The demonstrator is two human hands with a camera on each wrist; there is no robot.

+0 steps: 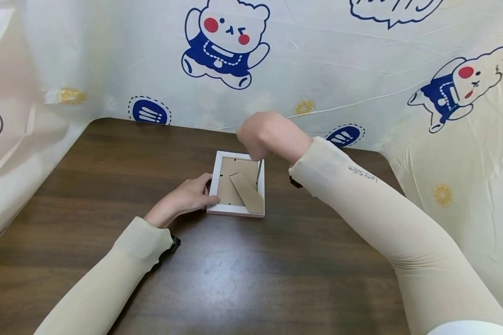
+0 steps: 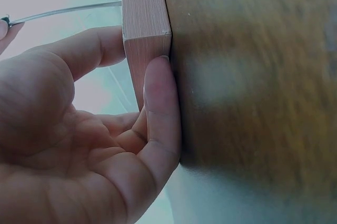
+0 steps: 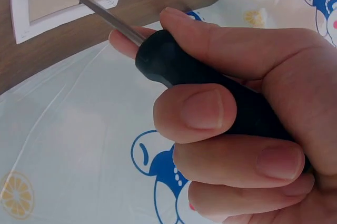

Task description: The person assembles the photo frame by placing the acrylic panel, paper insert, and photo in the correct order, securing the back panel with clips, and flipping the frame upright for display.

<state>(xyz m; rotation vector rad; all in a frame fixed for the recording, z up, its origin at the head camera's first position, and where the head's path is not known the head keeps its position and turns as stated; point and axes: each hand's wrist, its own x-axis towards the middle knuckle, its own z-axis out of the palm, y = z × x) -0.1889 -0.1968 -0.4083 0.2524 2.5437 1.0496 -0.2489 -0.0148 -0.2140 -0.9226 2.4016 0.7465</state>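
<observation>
A white picture frame (image 1: 215,179) lies face down on the table, its brown backing board (image 1: 240,166) and slanting easel leg (image 1: 248,193) facing up. My left hand (image 1: 189,194) grips its left side near the lower corner, thumb on the rim. In the left wrist view, fingers press against the frame's pinkish wood-grained side (image 2: 145,8). Above the frame's upper right, my right hand (image 1: 268,135) holds a screwdriver by its black handle (image 3: 210,84), fingers curled round it. The metal shaft (image 1: 259,171) points down to the backing's right edge, where the tip is too small to make out.
Small dark tabs (image 1: 221,175) sit along the backing's edges. The dark wooden table (image 1: 218,265) extends around the frame. Behind it and at both sides hangs a pale printed curtain (image 1: 318,60) that meets the table's far edge.
</observation>
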